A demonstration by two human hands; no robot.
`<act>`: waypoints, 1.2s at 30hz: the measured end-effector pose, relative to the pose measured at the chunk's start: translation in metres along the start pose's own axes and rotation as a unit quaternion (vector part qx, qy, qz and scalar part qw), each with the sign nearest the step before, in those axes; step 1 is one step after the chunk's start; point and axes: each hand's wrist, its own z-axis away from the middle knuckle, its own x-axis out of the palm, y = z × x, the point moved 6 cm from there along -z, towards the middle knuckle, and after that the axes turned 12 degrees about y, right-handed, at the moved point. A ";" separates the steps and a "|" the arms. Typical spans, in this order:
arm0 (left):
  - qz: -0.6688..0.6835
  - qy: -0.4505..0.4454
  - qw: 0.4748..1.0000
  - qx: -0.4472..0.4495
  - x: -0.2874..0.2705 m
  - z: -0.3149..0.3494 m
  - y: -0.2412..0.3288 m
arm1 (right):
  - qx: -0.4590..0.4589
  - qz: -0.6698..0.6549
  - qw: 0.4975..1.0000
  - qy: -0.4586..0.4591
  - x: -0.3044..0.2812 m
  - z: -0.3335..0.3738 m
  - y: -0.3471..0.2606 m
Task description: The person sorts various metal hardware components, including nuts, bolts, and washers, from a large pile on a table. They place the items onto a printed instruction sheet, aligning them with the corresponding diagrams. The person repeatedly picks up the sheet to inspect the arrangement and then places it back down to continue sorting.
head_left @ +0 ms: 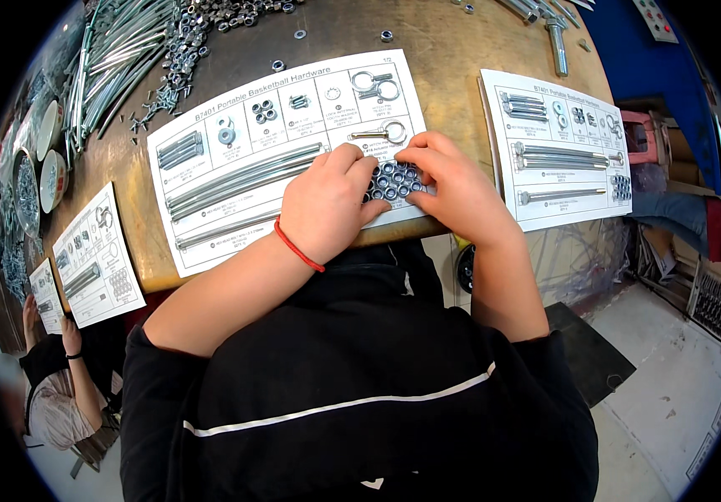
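Silvery, likely hard, slick and light apiece: pinch by their outer flats the nuts clustered on the printed sheet between left hand and right hand, both curled, with no telling whether gripping.

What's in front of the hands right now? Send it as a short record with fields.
Left hand: at the left side of the clustered nuts, fingers bent; the left hand has a red cord at its wrist
Right hand: the right hand is at their right side
Grip: cannot tell whether either pinches a nut
Under the nuts: centre sheet
To the right: another sheet
Upper left: heaped long bolts
Surface: worn table
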 end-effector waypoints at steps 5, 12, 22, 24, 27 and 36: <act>0.021 0.108 0.993 -0.036 -0.058 0.012 -0.014 | 0.038 -0.020 0.998 0.042 -0.012 0.008 -0.003; 0.038 0.204 0.923 -0.324 -0.114 0.140 -0.166 | 0.026 0.097 0.978 0.180 0.006 0.033 -0.008; 0.552 0.351 0.511 -0.558 -0.121 0.158 -0.221 | 0.260 -0.389 0.842 0.270 0.013 0.018 0.010; 0.605 0.296 0.483 -0.559 -0.126 0.157 -0.216 | 0.241 -0.369 0.850 0.289 0.010 0.017 0.012; 0.672 0.238 0.467 -0.523 -0.132 0.148 -0.198 | 0.253 -0.385 0.830 0.314 -0.010 0.023 0.004; 0.773 0.053 0.488 -0.402 -0.138 0.062 -0.074 | 0.214 -0.322 0.827 0.408 -0.126 0.057 0.031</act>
